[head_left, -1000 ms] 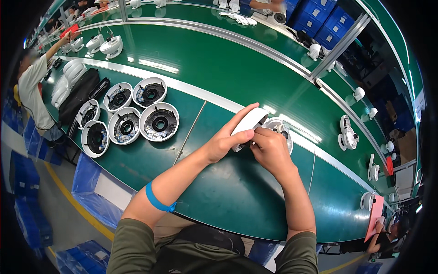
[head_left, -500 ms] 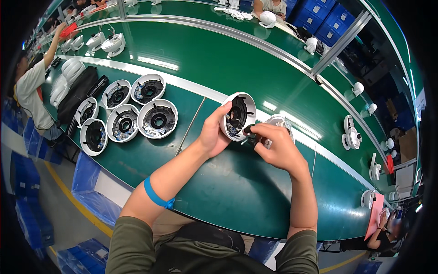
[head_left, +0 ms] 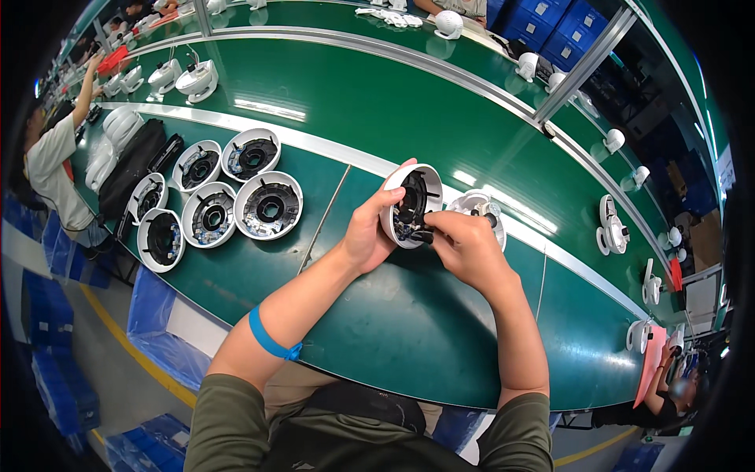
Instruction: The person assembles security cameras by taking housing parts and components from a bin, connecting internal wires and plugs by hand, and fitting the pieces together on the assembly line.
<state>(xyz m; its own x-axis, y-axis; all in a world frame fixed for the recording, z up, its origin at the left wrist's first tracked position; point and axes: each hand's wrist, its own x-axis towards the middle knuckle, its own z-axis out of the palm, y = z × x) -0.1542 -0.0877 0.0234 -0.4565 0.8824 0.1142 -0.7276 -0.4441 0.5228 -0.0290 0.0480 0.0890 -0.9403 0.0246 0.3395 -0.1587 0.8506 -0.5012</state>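
Note:
My left hand (head_left: 366,236) is wrapped round a white bowl-shaped housing (head_left: 415,203), its thumb over the rim. The housing is tilted above the green bench, its open side showing a black ring-shaped insert with small parts. At its lower right rim my right hand (head_left: 472,248) has its fingers pinched together, with something black at their tips. Whether that is a small part or a finger cover I cannot tell. Behind the right hand, partly hidden, lies a white round assembly (head_left: 477,202) with a dark piece on it.
Several similar white housings (head_left: 268,205) stand open side up on the bench at left. Beyond them lies a black cloth-like item (head_left: 130,160). White assemblies (head_left: 197,81) sit on the green line beyond the metal edge. A co-worker (head_left: 53,169) is at far left, another at right.
My right hand has moved from just below the housing's right side up against its rim, fingers closing inward. The housing stays in my left hand, turned slightly.

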